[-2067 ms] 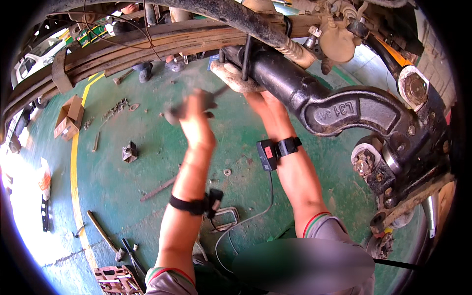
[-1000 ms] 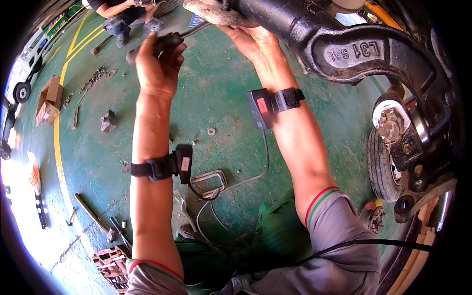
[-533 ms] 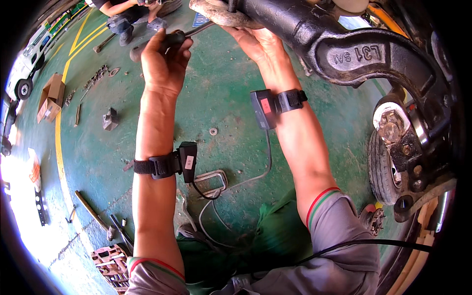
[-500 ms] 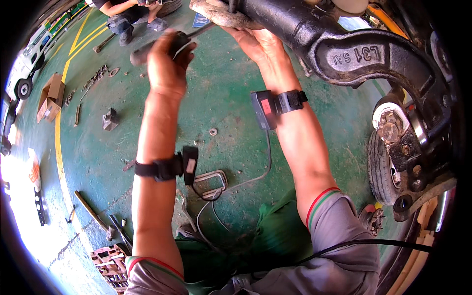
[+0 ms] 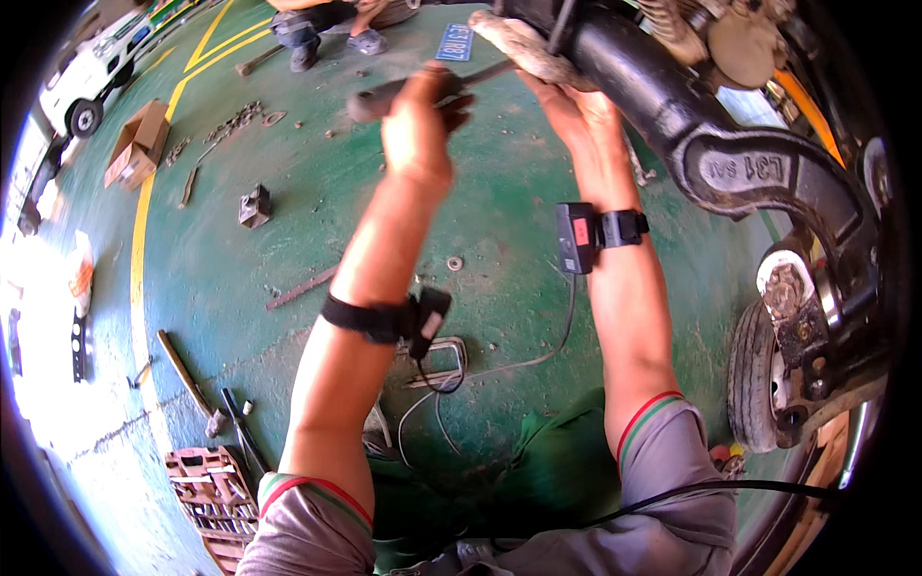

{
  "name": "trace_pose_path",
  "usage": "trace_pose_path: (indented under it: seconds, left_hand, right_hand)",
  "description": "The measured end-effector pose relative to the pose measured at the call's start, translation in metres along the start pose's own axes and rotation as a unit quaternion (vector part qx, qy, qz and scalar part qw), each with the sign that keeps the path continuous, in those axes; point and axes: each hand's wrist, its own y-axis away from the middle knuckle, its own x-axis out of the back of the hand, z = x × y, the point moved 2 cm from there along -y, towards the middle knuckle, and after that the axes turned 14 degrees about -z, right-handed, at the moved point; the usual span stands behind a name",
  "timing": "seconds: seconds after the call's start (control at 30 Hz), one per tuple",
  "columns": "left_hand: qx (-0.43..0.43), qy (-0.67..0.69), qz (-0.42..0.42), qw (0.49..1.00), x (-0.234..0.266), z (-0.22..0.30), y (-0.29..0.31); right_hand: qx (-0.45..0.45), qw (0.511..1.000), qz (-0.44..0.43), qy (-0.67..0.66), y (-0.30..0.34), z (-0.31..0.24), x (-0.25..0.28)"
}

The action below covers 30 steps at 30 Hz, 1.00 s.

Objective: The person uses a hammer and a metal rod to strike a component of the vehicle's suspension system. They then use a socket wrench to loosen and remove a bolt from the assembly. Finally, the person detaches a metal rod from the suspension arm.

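Note:
My left hand point(image 5: 419, 130) is closed around a dark-handled tool point(image 5: 373, 103), blurred by motion. Its thin metal shaft points right toward a pale, rough curved metal bar point(image 5: 523, 50) beneath the vehicle's thick black beam point(image 5: 634, 67). Where the shaft ends is hard to make out. My right hand point(image 5: 588, 117) reaches up, palm side showing, against the underside of that bar. Its fingertips are hidden behind the metal, so their grip cannot be seen. Both wrists carry black strapped devices with cables.
On the green floor are a clamp-like metal frame point(image 5: 447, 357), a ring point(image 5: 454, 263), a metal block point(image 5: 254, 206), a cardboard box point(image 5: 137, 146) and a tool case point(image 5: 206, 494). A tyre point(image 5: 751, 379) stands at right. Another person point(image 5: 317, 29) crouches far off.
The view has shifted, so the beam and both hands sit farther right in the picture. My left hand stays on the tool, which now lies more level. My right hand stays under the bar.

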Motion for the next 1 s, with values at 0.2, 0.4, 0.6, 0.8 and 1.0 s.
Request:
trace_pose_path:
  seconds: [0.2, 0.4, 0.6, 0.8, 1.0]
  left_hand:
    - [-0.149, -0.294, -0.046, 0.943, -0.041, 0.009, 0.051]
    - [0.103, 0.126, -0.032, 0.986, 0.039, 0.027, -0.027]
    - [-0.203, -0.324, -0.081, 0.921, -0.043, 0.007, 0.062]
    - [0.016, 0.049, -0.039, 0.998, 0.016, 0.02, -0.012]
    - [-0.048, -0.11, -0.037, 0.992, -0.024, 0.0, 0.039]
  right_hand:
    - [-0.028, 0.986, -0.114, 0.118, -0.001, -0.002, -0.022]
    - [-0.051, 0.992, -0.075, 0.091, -0.007, 0.005, -0.039]
    - [-0.019, 0.986, -0.077, 0.147, 0.02, 0.002, -0.079]
    - [-0.008, 0.995, -0.098, 0.03, -0.011, 0.001, -0.021]
    - [-0.024, 0.991, -0.012, -0.134, 0.0, -0.001, -0.024]
